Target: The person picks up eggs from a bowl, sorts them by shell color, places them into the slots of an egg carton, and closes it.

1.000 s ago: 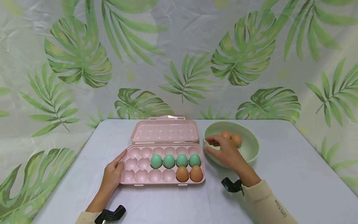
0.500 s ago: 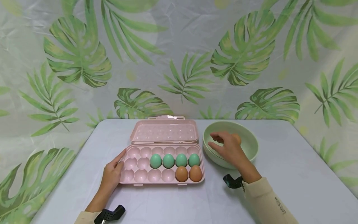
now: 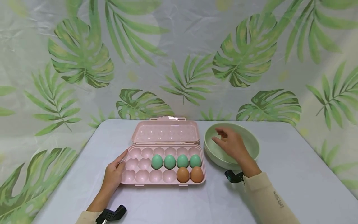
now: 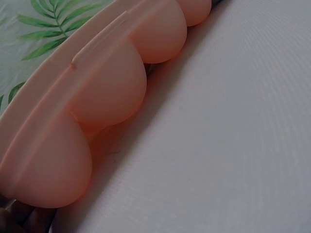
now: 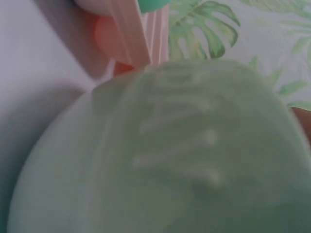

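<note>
"Two hands above the counter (image 3: 167,202); which is nearer the bowl (image 3: 253,143)?"

"Your right hand (image 3: 232,143). It reaches in over the rim, with its fingers bent toward one another and a gap between them."

"Grasping anything?"

"You can't tell. What looks like a brown egg (image 3: 224,139) shows as a sliver in that gap, right at your fingers; whether they touch it is hidden, and the right wrist view is mostly the bowl's outside."

"And the egg tray (image 3: 155,176)?"

"Left of your right fingers and closer to you, just beside the bowl. Its long axis runs side to side. Your left hand (image 3: 112,174) grips its far end from there, fingers around the edge."

"Which end is filled?"

"The one nearer your right fingers: four green eggs (image 3: 169,162) in the middle row, two brown eggs (image 3: 183,175) in the closest row. Beyond them, bare cups (image 3: 144,163) run toward your left fingers."
</note>
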Tool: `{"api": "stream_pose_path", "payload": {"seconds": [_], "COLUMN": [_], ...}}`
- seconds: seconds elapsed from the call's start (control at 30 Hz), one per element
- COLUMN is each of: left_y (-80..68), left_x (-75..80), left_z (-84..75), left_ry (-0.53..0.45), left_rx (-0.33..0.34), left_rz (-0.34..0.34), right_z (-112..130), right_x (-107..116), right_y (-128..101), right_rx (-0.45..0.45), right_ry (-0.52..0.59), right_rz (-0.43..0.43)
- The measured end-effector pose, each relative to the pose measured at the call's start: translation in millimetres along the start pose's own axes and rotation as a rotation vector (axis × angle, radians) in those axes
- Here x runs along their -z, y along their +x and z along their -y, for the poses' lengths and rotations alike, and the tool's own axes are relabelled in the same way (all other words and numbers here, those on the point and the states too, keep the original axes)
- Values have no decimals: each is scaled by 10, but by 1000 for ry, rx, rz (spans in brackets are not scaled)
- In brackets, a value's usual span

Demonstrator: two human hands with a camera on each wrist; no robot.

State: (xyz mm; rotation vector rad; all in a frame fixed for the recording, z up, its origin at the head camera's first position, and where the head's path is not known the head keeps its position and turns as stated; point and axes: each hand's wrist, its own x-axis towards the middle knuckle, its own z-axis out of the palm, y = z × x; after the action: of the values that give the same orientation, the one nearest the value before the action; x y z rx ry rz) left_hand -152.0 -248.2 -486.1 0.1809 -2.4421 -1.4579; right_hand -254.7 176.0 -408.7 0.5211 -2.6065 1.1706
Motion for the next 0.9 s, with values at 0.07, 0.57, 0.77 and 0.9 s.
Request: {"api": "stream_pose_path", "payload": {"seconds": [0.07,0.57,0.77,0.9], "left_y": [-1,1,8,10], "left_x": [0,-2,5,6], "left_z": [-2,-4,2,0], "left_ry": [-1,5,14,25], "left_rx": [-4,-11,-18,-16], "left_rz": [-2,-4,-14,-18], "right_z": [-17,-248,-269,-283], "right_x": [13,8,3,4], "right_y": [18,99,91,86], "right_rx": [-2,-64,-99,-122], "right_ry": [-11,-76,-101,-117], "right_rz": [-7,-69,-55,-45]}}
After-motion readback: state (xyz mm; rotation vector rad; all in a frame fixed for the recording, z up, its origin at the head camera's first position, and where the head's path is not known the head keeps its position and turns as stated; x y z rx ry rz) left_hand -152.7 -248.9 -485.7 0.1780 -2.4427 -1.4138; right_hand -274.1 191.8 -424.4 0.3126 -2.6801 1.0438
